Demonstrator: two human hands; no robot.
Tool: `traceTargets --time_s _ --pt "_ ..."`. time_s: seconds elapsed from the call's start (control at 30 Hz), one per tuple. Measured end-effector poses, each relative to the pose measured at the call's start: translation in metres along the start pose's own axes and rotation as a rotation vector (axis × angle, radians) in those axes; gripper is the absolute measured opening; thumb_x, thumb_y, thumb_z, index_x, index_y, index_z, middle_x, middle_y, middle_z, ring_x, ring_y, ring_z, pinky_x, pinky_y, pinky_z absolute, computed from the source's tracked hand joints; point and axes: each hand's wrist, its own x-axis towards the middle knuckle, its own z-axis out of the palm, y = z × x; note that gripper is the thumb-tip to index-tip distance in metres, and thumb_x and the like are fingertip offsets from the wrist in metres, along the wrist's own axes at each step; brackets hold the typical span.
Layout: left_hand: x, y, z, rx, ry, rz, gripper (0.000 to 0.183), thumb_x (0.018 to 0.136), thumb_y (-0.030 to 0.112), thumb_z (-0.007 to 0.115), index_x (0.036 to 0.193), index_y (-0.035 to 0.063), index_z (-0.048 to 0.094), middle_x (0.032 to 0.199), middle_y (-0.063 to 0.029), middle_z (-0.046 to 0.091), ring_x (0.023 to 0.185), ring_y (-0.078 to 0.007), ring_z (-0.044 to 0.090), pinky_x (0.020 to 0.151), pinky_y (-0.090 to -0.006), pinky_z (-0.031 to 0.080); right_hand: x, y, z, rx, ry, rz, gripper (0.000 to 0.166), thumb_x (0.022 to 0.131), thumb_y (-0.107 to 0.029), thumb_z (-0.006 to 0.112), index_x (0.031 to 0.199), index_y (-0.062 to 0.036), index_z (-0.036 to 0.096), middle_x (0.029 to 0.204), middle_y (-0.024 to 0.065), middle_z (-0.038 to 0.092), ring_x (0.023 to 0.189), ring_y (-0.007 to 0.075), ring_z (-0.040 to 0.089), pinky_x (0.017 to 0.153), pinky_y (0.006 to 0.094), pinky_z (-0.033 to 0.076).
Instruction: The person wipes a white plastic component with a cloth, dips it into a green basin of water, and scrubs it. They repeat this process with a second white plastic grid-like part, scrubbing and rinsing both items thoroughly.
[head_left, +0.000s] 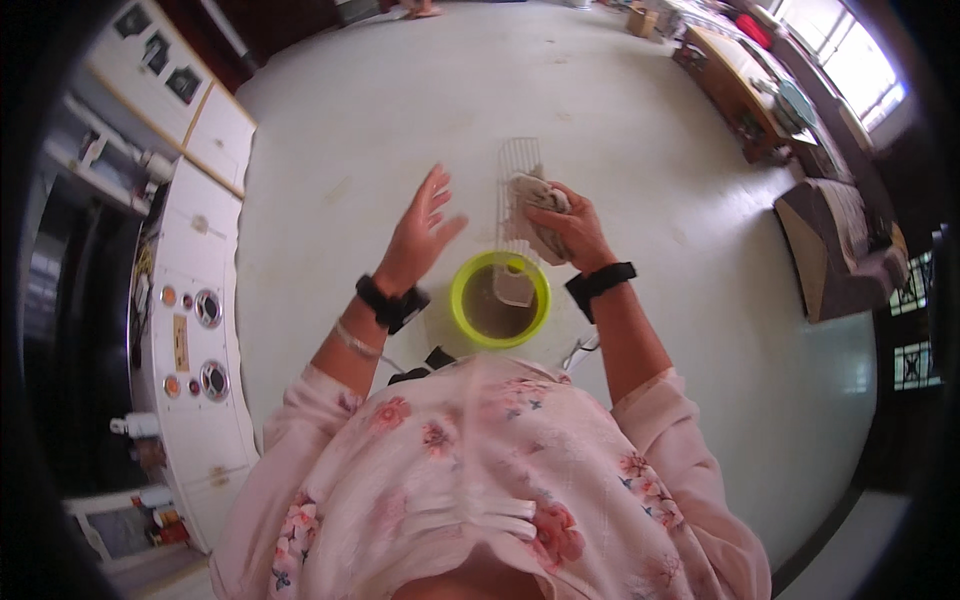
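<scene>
My right hand (574, 225) grips a crumpled, damp-looking cloth (541, 196), which lies against a long, pale slatted rack (519, 154). The rack looks like clear plastic or wire; its near end reaches over a yellow-green bucket (457, 300) of murky grey water (484, 304). Whether my right fingers also hold the rack is hidden by the cloth. To the left of the rack, my left hand (426, 229) is raised with its fingers apart and nothing in it. Both wrists wear black straps.
The bucket stands on a pale floor (405, 97) close before me. A white cabinet with round speakers (210, 307) runs along the left. At the right are an upholstered seat (825, 247) and a wooden table (731, 82). Part of another person (422, 10) shows at the far top.
</scene>
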Motion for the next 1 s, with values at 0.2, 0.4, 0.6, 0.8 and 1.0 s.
traceTargets --time_s 0.2,0.4,0.6,0.8,1.0 --pt "0.026 0.024 -0.007 -0.111 -0.262 -0.210 0.041 0.088 0.021 0.062 0.126 0.0060 0.052 0.102 -0.0043 0.063 0.087 -0.0094 0.061 0.069 -0.0230 0.052 0.001 -0.002 0.008 -0.655 -0.167 -0.038 0.031 0.078 -0.012 0.069 0.105 -0.0016 0.061 0.086 0.0055 0.064 0.080 0.0109 0.060 0.073 0.0257 0.050" --pt "0.019 0.015 0.005 -0.216 -0.004 -0.245 0.024 0.089 0.013 0.055 0.107 -0.0011 0.058 0.091 -0.0055 0.063 0.080 -0.0098 0.061 0.064 -0.0264 0.055 0.019 0.005 -0.022 -0.463 0.353 -0.144 0.031 0.078 -0.020 0.069 0.102 -0.0032 0.059 0.087 0.0075 0.067 0.078 0.0187 0.063 0.068 0.0328 0.052" --pt "0.010 -0.003 0.018 -0.523 0.010 -0.293 0.026 0.091 0.005 0.049 0.117 0.0016 0.050 0.107 -0.0068 0.060 0.092 -0.0161 0.061 0.077 -0.0313 0.055 0.011 0.010 0.080 -0.981 0.322 -0.601 0.031 0.078 -0.025 0.067 0.100 -0.0063 0.057 0.102 0.0147 0.060 0.093 0.0330 0.057 0.079 0.0400 0.048" --pt "-0.007 0.020 0.024 -0.733 0.016 -0.241 0.034 0.091 -0.001 0.046 0.125 -0.0045 0.047 0.116 -0.0136 0.058 0.103 -0.0214 0.059 0.090 -0.0363 0.051 0.024 0.012 0.030 -1.196 0.552 -0.518 0.031 0.079 -0.024 0.065 0.103 -0.0050 0.058 0.106 0.0152 0.057 0.097 0.0332 0.055 0.082 0.0398 0.046" --pt "-0.013 0.019 0.032 -0.776 0.023 -0.213 0.036 0.092 -0.001 0.045 0.127 -0.0055 0.045 0.118 -0.0138 0.057 0.106 -0.0217 0.058 0.092 -0.0373 0.049 0.030 0.011 0.016 -1.158 0.625 -0.480 0.027 0.078 -0.027 0.065 0.093 -0.0055 0.060 0.101 0.0152 0.057 0.090 0.0337 0.055 0.076 0.0419 0.048"
